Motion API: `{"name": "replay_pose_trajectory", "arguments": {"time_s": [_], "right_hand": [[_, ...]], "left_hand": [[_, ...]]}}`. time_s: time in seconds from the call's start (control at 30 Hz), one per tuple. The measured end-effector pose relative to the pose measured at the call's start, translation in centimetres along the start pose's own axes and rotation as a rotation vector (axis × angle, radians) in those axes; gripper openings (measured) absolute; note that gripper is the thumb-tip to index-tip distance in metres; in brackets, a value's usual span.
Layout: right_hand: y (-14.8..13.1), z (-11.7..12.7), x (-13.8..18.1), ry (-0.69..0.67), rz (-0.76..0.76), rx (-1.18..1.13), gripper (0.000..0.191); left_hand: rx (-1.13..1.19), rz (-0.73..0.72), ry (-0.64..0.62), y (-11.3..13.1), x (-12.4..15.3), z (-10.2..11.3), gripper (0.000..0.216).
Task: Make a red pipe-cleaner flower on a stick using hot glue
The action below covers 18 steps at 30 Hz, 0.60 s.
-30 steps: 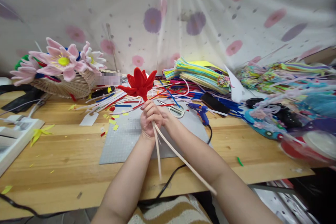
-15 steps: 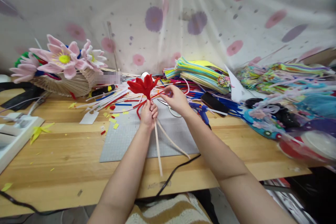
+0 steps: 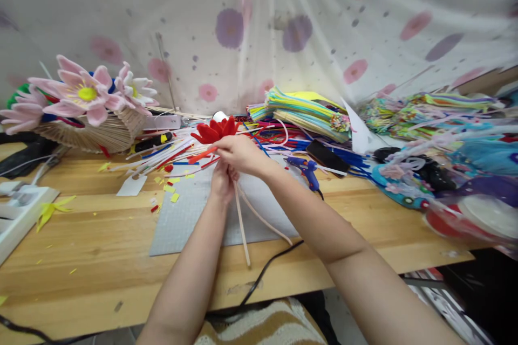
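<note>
A red flower (image 3: 213, 130) of fuzzy pipe cleaner stands upright above the cutting mat. My left hand (image 3: 222, 183) is closed around its stem just under the bloom. Below the fist stick out a thin pale wooden stick (image 3: 243, 226) and a curved cream pipe cleaner (image 3: 265, 220). My right hand (image 3: 242, 154) crosses in front of the stem, directly beneath the petals, its thumb and fingers pinched. From those fingers a red pipe cleaner (image 3: 201, 155), smeared by motion, points left. The right hand hides the stem's top and part of the left fingers.
Behind the grey cutting mat (image 3: 174, 232) lie loose pipe cleaners and a blue glue gun (image 3: 306, 171). Pink flowers in a woven basket (image 3: 93, 135) stand at left, above a white power strip (image 3: 24, 215). A black cable (image 3: 269, 267) crosses the front edge.
My right hand has moved left, from beside the stem to across its front, bringing the red pipe cleaner round to the left. The flower has dipped slightly, and the whole view has shifted a little.
</note>
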State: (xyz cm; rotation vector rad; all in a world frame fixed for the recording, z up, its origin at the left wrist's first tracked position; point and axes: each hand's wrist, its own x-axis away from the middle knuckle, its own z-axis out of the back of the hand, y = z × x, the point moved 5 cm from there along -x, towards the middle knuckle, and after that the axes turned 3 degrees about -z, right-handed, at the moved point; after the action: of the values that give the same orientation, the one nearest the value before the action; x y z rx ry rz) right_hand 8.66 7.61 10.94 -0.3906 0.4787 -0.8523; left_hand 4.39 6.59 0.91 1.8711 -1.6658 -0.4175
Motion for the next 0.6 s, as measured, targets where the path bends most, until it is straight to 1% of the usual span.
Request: {"name": "replay_pose_trajectory", "arguments": {"time_s": [0.03, 0.1, 0.17, 0.23, 0.37, 0.47, 0.53, 0.6], "right_hand": [[0.6, 0.8, 0.4, 0.053, -0.018, -0.099, 0.024], [2.0, 1.8, 1.6, 0.151, -0.035, -0.322, 0.023], [3.4, 1.9, 2.8, 0.213, -0.048, -0.504, 0.022], [4.8, 1.2, 3.8, 0.225, -0.104, -0.653, 0.022], [7.1, -1.2, 5.0, 0.218, -0.288, -1.026, 0.021], [8.3, -3.7, 5.3, 0.184, -0.49, -1.387, 0.018], [8.9, -5.6, 5.3, 0.115, -0.634, -1.571, 0.014], [8.9, -7.2, 5.0, -0.016, -0.697, -1.624, 0.011]], "left_hand": [[0.077, 0.054, -0.074, -0.1, 0.3, 0.1, 0.016], [0.22, 0.117, -0.168, 0.0, 0.7, -0.1, 0.019], [0.328, 0.139, -0.204, 0.1, 0.8, -0.4, 0.025], [0.371, 0.151, -0.202, 0.2, 0.9, -0.8, 0.028], [0.409, 0.189, -0.227, 0.0, 1.5, -1.6, 0.03], [0.442, 0.195, -0.256, 0.1, 2.3, -2.0, 0.027], [0.464, 0.185, -0.261, 0.0, 2.9, -2.1, 0.026], [0.473, 0.174, -0.252, -0.4, 3.6, -2.2, 0.025]]}}
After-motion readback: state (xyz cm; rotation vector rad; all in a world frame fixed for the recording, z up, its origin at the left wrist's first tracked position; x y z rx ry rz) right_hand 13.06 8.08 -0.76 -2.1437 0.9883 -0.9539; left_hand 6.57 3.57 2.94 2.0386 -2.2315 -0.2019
